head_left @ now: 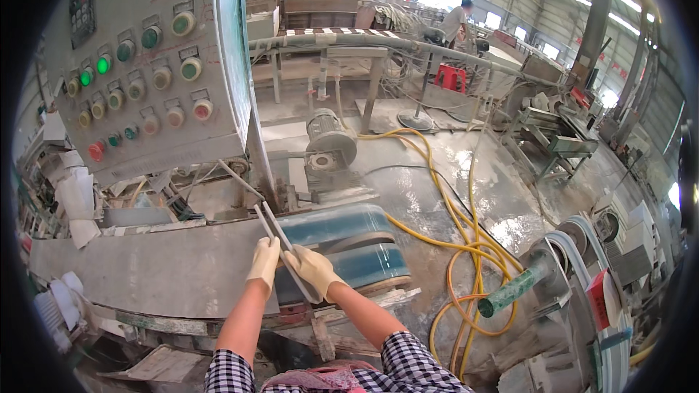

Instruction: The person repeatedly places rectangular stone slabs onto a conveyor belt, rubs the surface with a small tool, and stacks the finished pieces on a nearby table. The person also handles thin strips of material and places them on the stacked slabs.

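Both of my hands wear pale, cream-coloured gloves. My left hand is closed round a thin grey strip, which looks like a narrow tile stood on edge. A second, longer grey strip is gripped in my right hand, close beside the first and slanting down toward me. The strips' far ends lean slightly apart. Beneath and beyond my hands are the blue-green conveyor belts, with a flat grey metal plate on their left. My gloves cover the middle of both strips.
A control cabinet with buttons and lit green lamps stands at upper left. A motor sits beyond the belts. Yellow hoses lie coiled on the wet floor. At right are a green cylinder and stacked slabs. A person is far back.
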Demonstrator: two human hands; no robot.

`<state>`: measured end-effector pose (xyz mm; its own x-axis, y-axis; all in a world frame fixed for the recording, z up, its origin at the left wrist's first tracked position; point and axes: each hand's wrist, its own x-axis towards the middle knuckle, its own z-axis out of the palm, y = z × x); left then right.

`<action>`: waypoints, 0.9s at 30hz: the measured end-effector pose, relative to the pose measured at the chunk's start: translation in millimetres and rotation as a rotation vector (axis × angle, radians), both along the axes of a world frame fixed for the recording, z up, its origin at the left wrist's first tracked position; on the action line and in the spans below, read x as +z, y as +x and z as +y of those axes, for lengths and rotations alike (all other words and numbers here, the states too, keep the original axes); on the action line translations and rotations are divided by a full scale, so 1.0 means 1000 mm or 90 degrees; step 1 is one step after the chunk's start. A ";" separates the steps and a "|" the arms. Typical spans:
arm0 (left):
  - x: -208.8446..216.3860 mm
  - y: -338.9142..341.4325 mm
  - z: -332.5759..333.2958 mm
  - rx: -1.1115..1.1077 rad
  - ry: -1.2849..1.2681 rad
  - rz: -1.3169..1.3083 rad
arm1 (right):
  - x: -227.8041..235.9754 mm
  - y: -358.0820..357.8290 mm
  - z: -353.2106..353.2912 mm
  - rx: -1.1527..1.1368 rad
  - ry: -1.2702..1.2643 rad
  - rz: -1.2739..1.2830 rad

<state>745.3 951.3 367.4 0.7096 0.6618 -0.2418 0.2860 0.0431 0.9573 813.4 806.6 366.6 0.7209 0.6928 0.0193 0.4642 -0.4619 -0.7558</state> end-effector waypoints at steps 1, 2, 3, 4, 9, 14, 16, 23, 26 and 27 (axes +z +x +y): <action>-0.001 -0.002 0.003 -0.041 -0.077 -0.076 | 0.003 -0.002 0.000 0.029 -0.010 -0.024; -0.004 -0.004 0.008 -0.049 0.065 -0.008 | 0.005 -0.004 0.001 0.064 -0.091 -0.039; -0.007 -0.006 0.014 -0.064 0.199 0.042 | 0.008 -0.006 0.002 0.049 -0.111 -0.030; -0.011 -0.006 0.019 -0.068 0.332 0.081 | 0.009 -0.008 0.003 0.039 -0.121 -0.025; -0.044 -0.011 0.016 -0.059 0.628 0.509 | 0.010 -0.011 0.008 -0.016 -0.143 0.022; -0.032 0.001 0.015 -0.037 0.600 0.564 | 0.008 -0.010 0.004 -0.002 -0.120 -0.010; -0.019 0.008 0.016 -0.067 0.541 0.603 | 0.008 -0.011 0.003 0.000 -0.116 -0.002; -0.010 0.024 0.016 -0.092 0.519 0.545 | 0.000 -0.009 0.003 -0.021 -0.092 -0.031; -0.004 0.007 0.039 -0.096 0.489 0.472 | -0.003 -0.008 0.003 -0.019 -0.064 -0.039; 0.002 -0.001 0.049 -0.091 0.474 0.408 | -0.003 -0.007 0.003 -0.012 -0.061 -0.047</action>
